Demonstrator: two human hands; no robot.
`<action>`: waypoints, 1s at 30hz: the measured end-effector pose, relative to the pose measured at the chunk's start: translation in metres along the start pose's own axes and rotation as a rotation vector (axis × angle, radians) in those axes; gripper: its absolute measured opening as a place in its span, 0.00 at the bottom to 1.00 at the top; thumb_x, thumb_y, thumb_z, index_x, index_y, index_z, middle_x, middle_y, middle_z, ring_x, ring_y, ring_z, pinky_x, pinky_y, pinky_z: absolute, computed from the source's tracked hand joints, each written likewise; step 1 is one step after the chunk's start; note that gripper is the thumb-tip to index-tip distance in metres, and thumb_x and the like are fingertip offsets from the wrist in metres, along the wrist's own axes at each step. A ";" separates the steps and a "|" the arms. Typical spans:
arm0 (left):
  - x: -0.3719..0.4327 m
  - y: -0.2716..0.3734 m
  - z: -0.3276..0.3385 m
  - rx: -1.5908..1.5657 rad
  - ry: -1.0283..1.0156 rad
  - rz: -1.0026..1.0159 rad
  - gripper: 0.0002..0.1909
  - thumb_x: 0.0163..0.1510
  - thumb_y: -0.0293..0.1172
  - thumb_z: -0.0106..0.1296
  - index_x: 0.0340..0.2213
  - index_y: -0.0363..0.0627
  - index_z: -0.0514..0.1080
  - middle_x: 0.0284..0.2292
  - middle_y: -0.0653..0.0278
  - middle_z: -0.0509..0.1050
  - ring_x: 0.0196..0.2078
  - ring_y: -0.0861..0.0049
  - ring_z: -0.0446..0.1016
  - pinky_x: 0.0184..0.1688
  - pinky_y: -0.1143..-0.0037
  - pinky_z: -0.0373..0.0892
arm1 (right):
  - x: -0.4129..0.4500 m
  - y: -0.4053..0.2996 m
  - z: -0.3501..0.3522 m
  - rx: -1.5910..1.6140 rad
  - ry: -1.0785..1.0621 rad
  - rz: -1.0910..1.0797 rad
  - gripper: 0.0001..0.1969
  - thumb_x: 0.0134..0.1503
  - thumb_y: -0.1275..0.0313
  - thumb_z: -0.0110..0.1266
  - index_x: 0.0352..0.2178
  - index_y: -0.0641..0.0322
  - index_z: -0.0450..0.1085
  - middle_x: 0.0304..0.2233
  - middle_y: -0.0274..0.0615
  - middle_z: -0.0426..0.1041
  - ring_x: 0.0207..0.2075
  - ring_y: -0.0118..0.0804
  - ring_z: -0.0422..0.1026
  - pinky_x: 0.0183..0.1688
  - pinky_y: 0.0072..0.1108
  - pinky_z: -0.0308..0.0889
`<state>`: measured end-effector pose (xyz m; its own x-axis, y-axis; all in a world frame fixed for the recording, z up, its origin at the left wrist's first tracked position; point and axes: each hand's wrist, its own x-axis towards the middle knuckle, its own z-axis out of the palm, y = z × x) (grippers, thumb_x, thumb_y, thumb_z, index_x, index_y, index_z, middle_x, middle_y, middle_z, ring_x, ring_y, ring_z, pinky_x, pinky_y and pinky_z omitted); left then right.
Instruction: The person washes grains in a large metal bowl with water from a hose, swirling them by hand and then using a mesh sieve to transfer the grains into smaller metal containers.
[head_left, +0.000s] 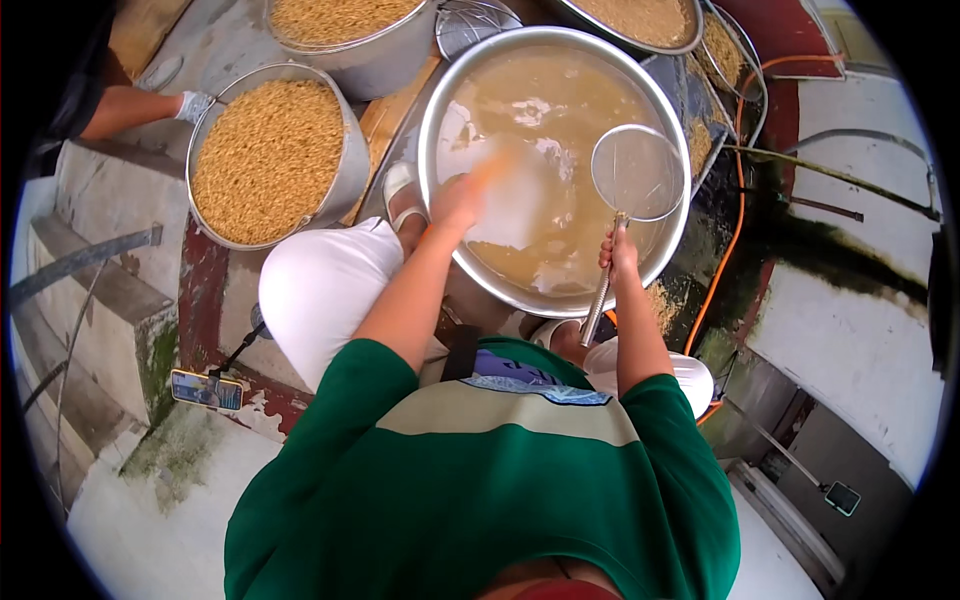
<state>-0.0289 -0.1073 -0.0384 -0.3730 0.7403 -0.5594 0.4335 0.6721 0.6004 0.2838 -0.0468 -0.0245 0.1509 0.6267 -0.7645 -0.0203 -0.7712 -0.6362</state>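
Observation:
A wide metal basin of cloudy brownish water sits before me. My left hand is over its left side, closed around a blurred orange hose that points at the water. A pale blurred patch lies on the water beneath the hose end. Gripped in my right hand is the metal handle of a round fine-mesh skimmer. Its mesh is over the basin's right side, with no heap of grain visible on it. From this angle I cannot tell whether the mesh touches the water.
A metal pot of golden grain stands left, another person's gloved hand at its rim. Behind are a second grain pot, a wire strainer and another basin. Orange hose runs along the right. Phones stand on supports.

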 end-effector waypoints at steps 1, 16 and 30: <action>0.000 0.000 -0.004 0.019 -0.011 -0.023 0.17 0.51 0.45 0.41 0.37 0.47 0.66 0.32 0.52 0.71 0.37 0.57 0.69 0.39 0.65 0.64 | 0.010 0.012 -0.007 0.036 0.065 0.063 0.18 0.58 0.55 0.33 0.29 0.60 0.56 0.12 0.31 0.53 0.10 0.23 0.51 0.10 0.17 0.49; 0.013 -0.005 -0.015 0.056 0.204 -0.180 0.20 0.50 0.49 0.40 0.39 0.51 0.68 0.31 0.55 0.72 0.36 0.60 0.70 0.38 0.68 0.64 | 0.058 0.045 -0.045 -0.300 -0.132 -0.052 0.21 0.57 0.53 0.32 0.23 0.59 0.58 0.07 0.31 0.53 0.05 0.26 0.51 0.06 0.19 0.48; 0.009 -0.004 -0.015 0.091 0.213 -0.124 0.19 0.50 0.48 0.41 0.40 0.52 0.67 0.31 0.54 0.73 0.36 0.59 0.70 0.39 0.67 0.65 | 0.066 0.051 -0.039 -0.253 -0.113 0.071 0.18 0.54 0.51 0.38 0.21 0.51 0.57 0.09 0.27 0.51 0.06 0.22 0.49 0.06 0.17 0.46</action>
<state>-0.0460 -0.1033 -0.0369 -0.5878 0.6463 -0.4866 0.4421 0.7603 0.4759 0.3318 -0.0491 -0.1037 0.0466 0.5679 -0.8218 0.2221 -0.8079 -0.5458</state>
